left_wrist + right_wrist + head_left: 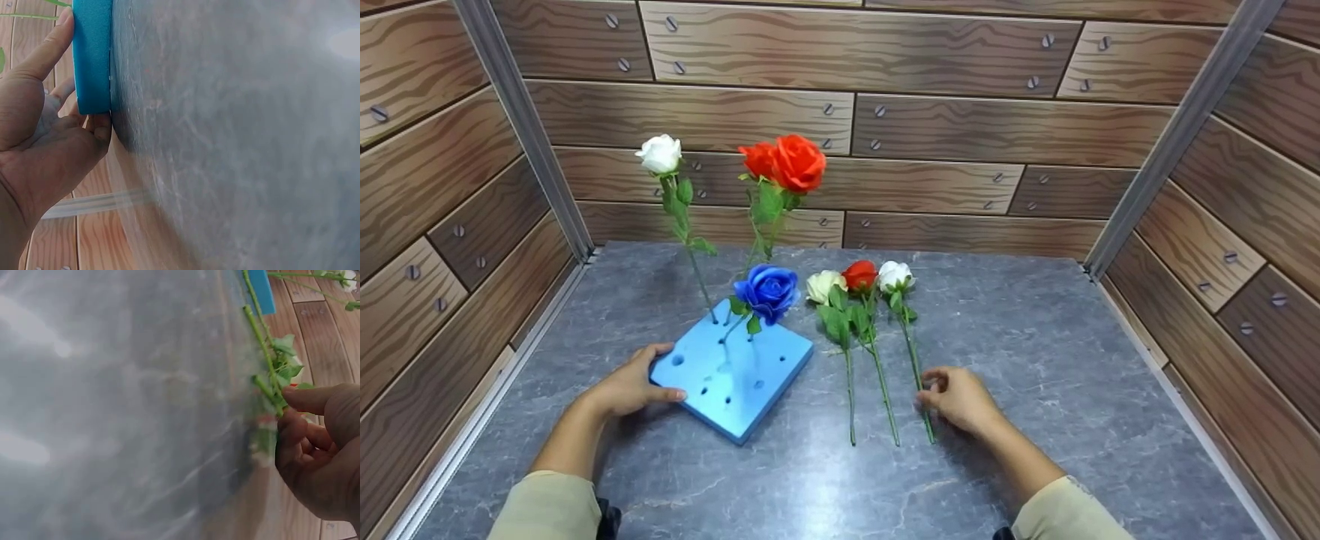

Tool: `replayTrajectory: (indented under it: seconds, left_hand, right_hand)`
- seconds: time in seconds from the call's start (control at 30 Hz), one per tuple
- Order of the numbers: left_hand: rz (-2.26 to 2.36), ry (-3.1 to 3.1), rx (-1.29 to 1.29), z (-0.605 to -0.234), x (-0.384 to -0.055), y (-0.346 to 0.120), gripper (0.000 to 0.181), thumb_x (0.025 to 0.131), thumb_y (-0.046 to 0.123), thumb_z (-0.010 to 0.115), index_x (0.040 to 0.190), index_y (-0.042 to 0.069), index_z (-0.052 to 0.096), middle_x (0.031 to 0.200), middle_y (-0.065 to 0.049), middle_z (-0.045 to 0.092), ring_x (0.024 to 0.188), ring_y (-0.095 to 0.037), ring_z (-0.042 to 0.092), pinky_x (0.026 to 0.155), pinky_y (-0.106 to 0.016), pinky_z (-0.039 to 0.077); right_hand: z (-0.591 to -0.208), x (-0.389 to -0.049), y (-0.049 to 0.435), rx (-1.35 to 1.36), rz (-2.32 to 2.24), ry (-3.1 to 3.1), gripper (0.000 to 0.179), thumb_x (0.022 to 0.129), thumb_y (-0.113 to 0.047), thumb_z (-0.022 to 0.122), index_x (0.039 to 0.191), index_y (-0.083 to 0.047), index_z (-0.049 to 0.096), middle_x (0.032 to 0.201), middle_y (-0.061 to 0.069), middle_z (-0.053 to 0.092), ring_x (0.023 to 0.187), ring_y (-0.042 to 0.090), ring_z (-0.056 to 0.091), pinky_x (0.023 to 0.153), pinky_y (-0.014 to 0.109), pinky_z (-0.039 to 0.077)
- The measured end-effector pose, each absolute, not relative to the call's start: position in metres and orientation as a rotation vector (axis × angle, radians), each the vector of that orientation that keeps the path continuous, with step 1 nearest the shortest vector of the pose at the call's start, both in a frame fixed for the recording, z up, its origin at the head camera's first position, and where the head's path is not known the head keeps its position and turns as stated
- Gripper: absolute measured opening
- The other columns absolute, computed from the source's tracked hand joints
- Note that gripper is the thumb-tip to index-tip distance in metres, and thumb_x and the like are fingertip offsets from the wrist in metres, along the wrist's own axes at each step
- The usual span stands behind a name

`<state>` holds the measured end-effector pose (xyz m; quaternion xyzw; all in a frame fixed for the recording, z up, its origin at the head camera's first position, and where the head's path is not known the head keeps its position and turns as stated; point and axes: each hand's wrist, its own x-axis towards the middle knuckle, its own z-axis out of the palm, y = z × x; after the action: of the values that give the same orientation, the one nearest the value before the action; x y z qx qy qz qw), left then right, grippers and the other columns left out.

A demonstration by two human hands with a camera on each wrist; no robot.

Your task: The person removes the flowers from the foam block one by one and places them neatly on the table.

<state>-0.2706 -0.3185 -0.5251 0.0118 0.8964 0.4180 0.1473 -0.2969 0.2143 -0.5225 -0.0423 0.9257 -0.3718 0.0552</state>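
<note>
**Blue block (739, 375) held at the left, lying white rose (895, 277) pinched at the right**

In the head view, the blue block is seen turned cornerwise on the left part of the grey, marbled tabletop (1035, 337). It is flat, smooth and glossy, with round holes, at least five of them unfilled. Above it four flowers are held up on stems: one upright white rose (661, 155) at the left, two red roses (799, 165) close together at the far side, and one blue rose (769, 292) leaning right. To the right of the block, three flowers are laid side by side, blooms at the far end: one cream rose (825, 286), one short red rose (861, 276) and the lying white rose. The block's left corner is clasped by the left grip (631, 384), spread to the width of that corner. The right grip (960, 399) is nearly closed, with the lying white rose's stem taken between thumb and fingers near its cut end.

In the left wrist view, the block is shown edge-on, as a thick slab; the thumb is laid against it and other fingers are bent at its end.

In the right wrist view, three green stems are seen, one at the thumb and forefinger, which are set only slightly apart. A corner of the block is shown beyond.
</note>
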Motion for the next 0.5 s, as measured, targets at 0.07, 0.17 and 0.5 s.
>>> replayTrajectory:
  seconds: [0.07, 0.17, 0.5]
  left_hand:
    - [1.202, 2.578, 0.034, -0.525, -0.271, -0.319, 0.111, 0.077, 0.052, 0.083, 0.160, 0.012, 0.019, 0.165, -0.027, 0.008, 0.151, -0.054, 0.011, 0.119, -0.070, 0.017]
    - [1.196, 2.587, 0.037, -0.525, -0.270, -0.319, 0.111, 0.077, 0.052, 0.083, 0.159, 0.012, 0.020, 0.165, -0.028, 0.009, 0.151, -0.054, 0.012, 0.118, -0.070, 0.018]
    - [1.209, 2.597, 0.040, -0.527, -0.271, -0.319, 0.111, 0.077, 0.050, 0.084, 0.159, 0.011, 0.021, 0.165, -0.027, 0.011, 0.151, -0.053, 0.013, 0.120, -0.068, 0.017]
  right_hand:
    - [-0.517, -0.298, 0.210, -0.165, -1.078, 2.869, 0.034, 0.087, -0.017, 0.079, 0.118, -0.006, 0.071, 0.081, 0.000, 0.064, 0.069, 0.012, 0.057, 0.063, 0.027, 0.047]
    - [-0.509, -0.298, 0.200, -0.209, -1.052, 2.922, 0.036, 0.085, -0.018, 0.080, 0.118, -0.008, 0.071, 0.089, 0.001, 0.066, 0.080, 0.014, 0.060, 0.072, 0.031, 0.049]
    - [-0.492, -0.301, 0.159, -0.340, -1.220, 2.839, 0.041, 0.082, -0.019, 0.084, 0.120, -0.014, 0.070, 0.108, 0.008, 0.067, 0.099, 0.024, 0.067, 0.086, 0.039, 0.057]
